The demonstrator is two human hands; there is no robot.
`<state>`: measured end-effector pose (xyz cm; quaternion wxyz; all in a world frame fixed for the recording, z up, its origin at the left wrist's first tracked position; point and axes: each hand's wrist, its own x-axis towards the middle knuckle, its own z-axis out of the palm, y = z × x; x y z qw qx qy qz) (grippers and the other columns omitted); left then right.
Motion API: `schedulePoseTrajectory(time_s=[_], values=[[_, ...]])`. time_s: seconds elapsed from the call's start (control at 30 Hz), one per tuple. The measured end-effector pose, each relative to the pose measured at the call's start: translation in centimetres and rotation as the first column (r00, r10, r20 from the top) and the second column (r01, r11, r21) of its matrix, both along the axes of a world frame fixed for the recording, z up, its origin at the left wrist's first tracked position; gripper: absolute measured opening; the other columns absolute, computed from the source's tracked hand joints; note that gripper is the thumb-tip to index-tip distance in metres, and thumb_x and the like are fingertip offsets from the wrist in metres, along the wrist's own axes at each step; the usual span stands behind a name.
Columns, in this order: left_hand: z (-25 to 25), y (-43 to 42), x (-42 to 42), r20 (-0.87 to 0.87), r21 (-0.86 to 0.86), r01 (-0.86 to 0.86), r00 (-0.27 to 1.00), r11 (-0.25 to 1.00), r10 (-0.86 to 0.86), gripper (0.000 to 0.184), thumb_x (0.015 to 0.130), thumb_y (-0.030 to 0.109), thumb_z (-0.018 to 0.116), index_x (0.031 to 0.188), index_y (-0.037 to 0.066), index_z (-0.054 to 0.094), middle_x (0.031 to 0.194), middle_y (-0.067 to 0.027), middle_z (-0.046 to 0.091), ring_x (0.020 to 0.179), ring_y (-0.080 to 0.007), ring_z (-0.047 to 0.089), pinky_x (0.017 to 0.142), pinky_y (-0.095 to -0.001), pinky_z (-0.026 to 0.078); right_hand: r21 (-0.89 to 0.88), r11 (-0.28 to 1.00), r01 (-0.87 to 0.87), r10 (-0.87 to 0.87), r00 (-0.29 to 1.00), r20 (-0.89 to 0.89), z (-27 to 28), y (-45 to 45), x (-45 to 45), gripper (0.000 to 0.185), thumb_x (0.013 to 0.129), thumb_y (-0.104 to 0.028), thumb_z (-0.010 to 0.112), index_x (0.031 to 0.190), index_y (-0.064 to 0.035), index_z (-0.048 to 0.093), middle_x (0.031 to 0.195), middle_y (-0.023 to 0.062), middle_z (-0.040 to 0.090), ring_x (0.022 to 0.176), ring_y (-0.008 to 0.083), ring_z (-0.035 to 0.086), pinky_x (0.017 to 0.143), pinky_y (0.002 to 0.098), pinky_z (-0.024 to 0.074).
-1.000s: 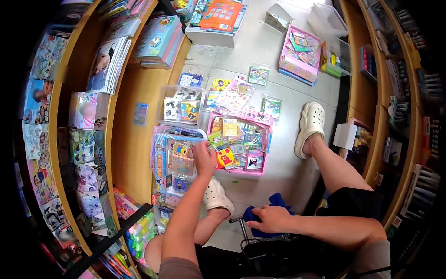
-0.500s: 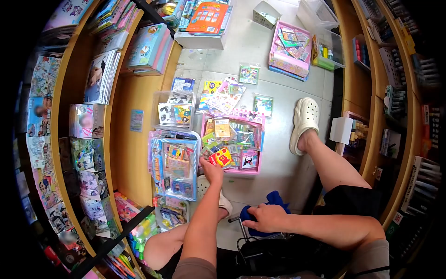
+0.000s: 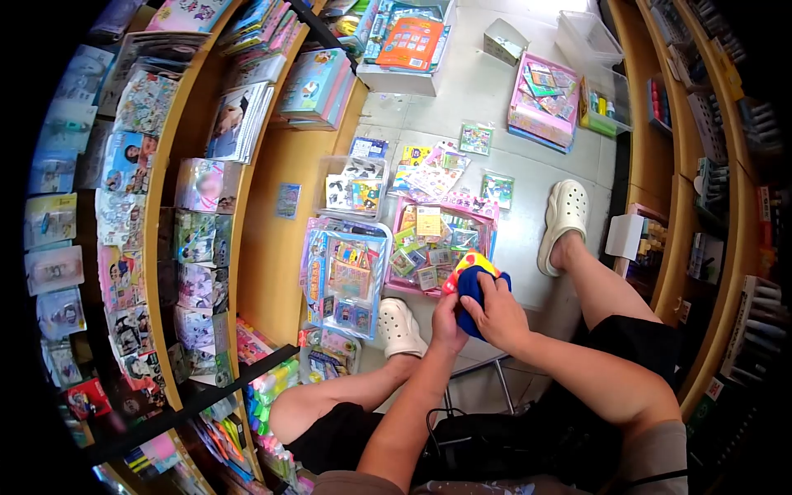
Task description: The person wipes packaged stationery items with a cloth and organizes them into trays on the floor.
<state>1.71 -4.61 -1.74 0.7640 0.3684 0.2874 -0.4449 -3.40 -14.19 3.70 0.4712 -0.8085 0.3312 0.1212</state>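
Observation:
My left hand (image 3: 450, 325) is closed on a small red and yellow packet (image 3: 478, 261) in front of me. In my right hand (image 3: 502, 315) is a bunched blue cloth (image 3: 471, 290), pressed against the packet's face and hiding most of it. Just beyond both hands, a pink box (image 3: 406, 286) holds several small packets and cards (image 3: 428, 221). A see-through, blue-edged tray (image 3: 312, 285) with more packets lies to the left of the box.
Shelves of stationery (image 3: 247, 247) run along the left, and pen racks (image 3: 747, 326) line the right. Loose packets (image 3: 476, 139) lie on the floor. Further off are another pink box (image 3: 540, 130) and a white bin of books (image 3: 396, 81). Two white clogs (image 3: 565, 223) flank the work area.
My right hand has lifted the blue cloth from beside my lap and brought it onto the packet. My left hand has drawn the packet closer. The view has shifted left.

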Motion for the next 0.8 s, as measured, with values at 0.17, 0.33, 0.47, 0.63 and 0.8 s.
schedulePoseTrajectory(time_s=[0.17,0.33,0.47,0.63,0.8], values=[[3.1,0.0,-0.1,0.101,-0.101,0.025,0.995,0.995,-0.015,0.038,0.094,0.027,0.039,0.124,0.003,0.041,0.113,-0.0105,0.054,0.104,-0.0196,0.053,0.090,-0.0324,0.041,-0.147,0.981,-0.127,0.146,0.981,0.125,0.1,0.2,-0.7,0.040,0.080,-0.030,0.061,0.114,-0.0128,0.048,0.099,0.0224,0.048,0.087,0.0405,0.053,0.072,0.0458,0.0452],[1.6,1.8,-2.2,0.238,0.081,0.056,0.969,0.995,-0.073,0.038,0.094,0.020,0.040,0.127,0.002,0.036,0.121,-0.0123,0.050,0.112,-0.0237,0.049,0.094,-0.0371,0.040,-0.191,0.982,0.001,0.012,0.998,0.068,-0.7,-1.9,-0.4,0.042,0.083,-0.030,0.058,0.119,-0.0136,0.045,0.101,0.0228,0.047,0.088,0.0406,0.054,0.074,0.0426,0.0459],[3.7,3.3,-1.6,0.215,0.140,0.058,0.973,0.988,-0.088,0.035,0.092,0.017,0.045,0.125,0.004,0.039,0.117,-0.0103,0.053,0.104,-0.0209,0.055,0.085,-0.0328,0.047,0.224,0.933,0.280,-0.281,0.959,-0.031,-4.3,-3.4,-0.3,0.039,0.086,-0.031,0.054,0.117,-0.0079,0.048,0.100,0.0168,0.054,0.084,0.0292,0.059,0.073,0.0361,0.0479],[0.5,4.6,-1.7,0.321,0.179,0.096,0.935,0.979,-0.150,0.037,0.089,0.022,0.053,0.121,0.007,0.045,0.108,-0.0060,0.057,0.094,-0.0171,0.057,0.081,-0.0303,0.046,0.930,0.193,0.312,-0.210,0.939,-0.271,-1.9,-1.8,-0.8,0.035,0.089,-0.035,0.049,0.109,-0.0060,0.055,0.093,0.0074,0.061,0.077,0.0151,0.061,0.068,0.0277,0.0496],[-2.9,7.7,1.5,0.334,0.102,-0.102,0.940,0.990,0.063,0.036,0.088,0.019,0.055,0.118,0.004,0.045,0.106,-0.0075,0.057,0.093,-0.0179,0.058,0.077,-0.0286,0.049,0.944,0.209,0.257,0.141,0.947,-0.289,1.3,-0.5,-1.1,0.038,0.087,-0.042,0.052,0.104,-0.0082,0.058,0.087,0.0027,0.062,0.070,0.0108,0.060,0.065,0.0244,0.0488]])
